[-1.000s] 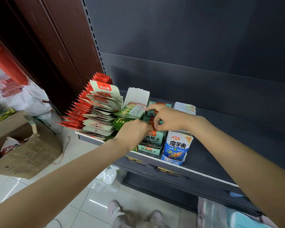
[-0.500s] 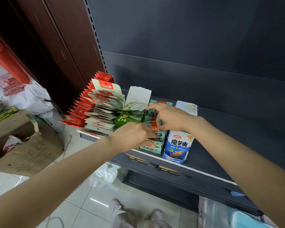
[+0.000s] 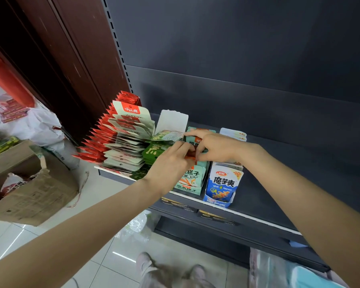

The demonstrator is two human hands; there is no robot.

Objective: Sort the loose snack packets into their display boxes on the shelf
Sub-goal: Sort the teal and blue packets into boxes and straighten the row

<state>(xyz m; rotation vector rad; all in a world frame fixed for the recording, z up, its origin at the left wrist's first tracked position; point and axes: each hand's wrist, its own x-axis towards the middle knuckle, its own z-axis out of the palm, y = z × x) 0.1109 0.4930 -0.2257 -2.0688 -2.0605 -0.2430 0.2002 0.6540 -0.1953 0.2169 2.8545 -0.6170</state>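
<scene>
Packet (image 3: 190,155), small and red, is pinched between left hand (image 3: 170,165) and right hand (image 3: 214,145) just above the teal box (image 3: 192,179), likely to slot it in upright.

A single wide-angle view, worn on the person's head, looks forward and steeply down at the dark grey metal shelf (image 3: 258,190) from close by, with the pale tiled floor (image 3: 96,196) below it.

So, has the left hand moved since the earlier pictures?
Yes. The left hand has risen from the teal box's front toward the right hand, meeting it at a small red packet.
</scene>
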